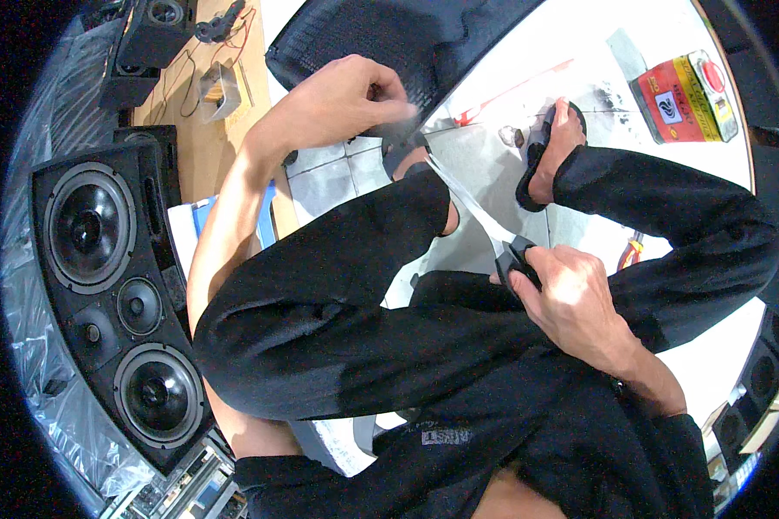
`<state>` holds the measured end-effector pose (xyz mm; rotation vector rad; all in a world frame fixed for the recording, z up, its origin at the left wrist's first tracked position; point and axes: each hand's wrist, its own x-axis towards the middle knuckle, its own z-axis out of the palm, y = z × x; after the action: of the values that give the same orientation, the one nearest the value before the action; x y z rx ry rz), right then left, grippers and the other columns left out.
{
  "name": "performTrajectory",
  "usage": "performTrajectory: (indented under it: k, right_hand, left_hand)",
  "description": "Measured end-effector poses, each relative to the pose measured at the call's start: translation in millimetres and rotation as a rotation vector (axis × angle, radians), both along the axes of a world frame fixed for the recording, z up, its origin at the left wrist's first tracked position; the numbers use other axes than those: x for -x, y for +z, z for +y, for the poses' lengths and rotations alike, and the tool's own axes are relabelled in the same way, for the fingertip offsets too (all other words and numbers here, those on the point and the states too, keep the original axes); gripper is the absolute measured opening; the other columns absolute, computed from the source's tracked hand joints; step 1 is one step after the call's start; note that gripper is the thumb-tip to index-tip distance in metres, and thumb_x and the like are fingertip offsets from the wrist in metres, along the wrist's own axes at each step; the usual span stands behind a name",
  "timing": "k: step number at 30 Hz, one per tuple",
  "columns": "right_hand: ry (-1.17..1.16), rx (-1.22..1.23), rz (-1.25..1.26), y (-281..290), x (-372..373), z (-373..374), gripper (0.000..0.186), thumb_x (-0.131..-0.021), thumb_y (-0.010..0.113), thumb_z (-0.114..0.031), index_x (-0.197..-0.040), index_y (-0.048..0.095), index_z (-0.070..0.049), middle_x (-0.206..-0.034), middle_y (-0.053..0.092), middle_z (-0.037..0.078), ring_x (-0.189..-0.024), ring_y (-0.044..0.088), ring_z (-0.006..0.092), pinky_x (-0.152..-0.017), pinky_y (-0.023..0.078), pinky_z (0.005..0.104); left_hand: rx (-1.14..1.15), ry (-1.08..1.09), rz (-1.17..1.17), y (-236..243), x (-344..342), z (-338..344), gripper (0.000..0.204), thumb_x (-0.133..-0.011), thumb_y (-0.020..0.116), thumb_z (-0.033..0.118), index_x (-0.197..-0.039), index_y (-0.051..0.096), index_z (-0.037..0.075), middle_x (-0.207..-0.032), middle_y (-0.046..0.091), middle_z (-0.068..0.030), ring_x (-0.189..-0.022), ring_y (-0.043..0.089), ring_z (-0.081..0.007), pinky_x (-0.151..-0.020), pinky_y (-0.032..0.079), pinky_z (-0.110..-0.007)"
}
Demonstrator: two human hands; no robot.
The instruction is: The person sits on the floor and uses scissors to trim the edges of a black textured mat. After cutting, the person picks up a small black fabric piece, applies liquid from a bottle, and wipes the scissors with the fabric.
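My right hand (571, 298) grips a pair of scissors (469, 205) by its black handles. The long silver blades point up and left, toward the edge of a dark mesh-covered panel (381, 43). My left hand (346, 99) is over the panel's lower edge, with its fingers curled in toward the thumb. The fingertips are slightly blurred, and whatever lies between them cannot be made out. Below the left hand, the scissor tips come close to my foot, partly hidden by a black trouser leg.
A red and yellow can (684, 104) stands at the upper right. A red-handled tool (465, 117) lies on the tiled floor near my sandal (538, 164). Pliers (634, 249) rest by my right leg. To the left stands a large black speaker (86, 225), beside a wooden board (238, 86) with cables.
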<state>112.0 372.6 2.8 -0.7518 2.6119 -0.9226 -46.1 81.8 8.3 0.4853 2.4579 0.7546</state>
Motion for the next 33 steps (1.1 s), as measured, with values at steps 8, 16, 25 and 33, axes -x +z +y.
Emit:
performTrajectory:
  k: [8, 16, 25, 33]
  right_hand:
    - [0.012, -0.035, -0.024, 0, -1, -1, 0.024, -0.081, 0.071, -0.017, -0.073, 0.054, -0.001, -0.061, 0.059, 0.016, -0.056, 0.058, 0.0346, -0.052, 0.045, 0.0459]
    - [0.003, -0.012, -0.011, -2, -1, 0, 0.025, -0.081, 0.071, -0.016, -0.072, 0.053, -0.002, -0.061, 0.058, 0.015, -0.056, 0.057, 0.0339, -0.052, 0.045, 0.045]
    - [0.049, -0.03, 0.031, -6, 10, -13, 0.024, -0.083, 0.068, -0.019, -0.074, 0.053, -0.003, -0.062, 0.058, 0.014, -0.062, 0.06, 0.0314, -0.056, 0.047, 0.0438]
    - [0.046, -0.153, 0.072, -3, 12, -15, 0.023, -0.083, 0.068, -0.022, -0.075, 0.055, -0.004, -0.065, 0.059, 0.012, -0.066, 0.062, 0.0287, -0.057, 0.049, 0.0416]
  left_hand:
    - [0.075, -0.028, 0.049, 0, 1, 26, 0.031, -0.077, 0.074, 0.029, -0.086, 0.074, 0.0, -0.078, 0.07, -0.0166, -0.075, 0.069, -0.0257, -0.074, 0.053, -0.034]
    - [-0.076, 0.004, 0.065, 2, 1, 9, 0.024, -0.084, 0.07, 0.023, -0.087, 0.068, -0.001, -0.072, 0.063, -0.005, -0.068, 0.056, -0.0123, -0.064, 0.045, -0.028]
    - [-0.125, 0.013, 0.028, 1, 3, 5, 0.024, -0.091, 0.063, 0.022, -0.091, 0.061, -0.002, -0.074, 0.062, -0.0045, -0.068, 0.055, -0.0098, -0.063, 0.044, -0.026]
    - [-0.059, -0.009, 0.231, -1, -13, 14, 0.018, -0.094, 0.058, 0.017, -0.094, 0.052, 0.0, -0.07, 0.057, -0.0086, -0.066, 0.054, -0.0143, -0.063, 0.044, -0.031]
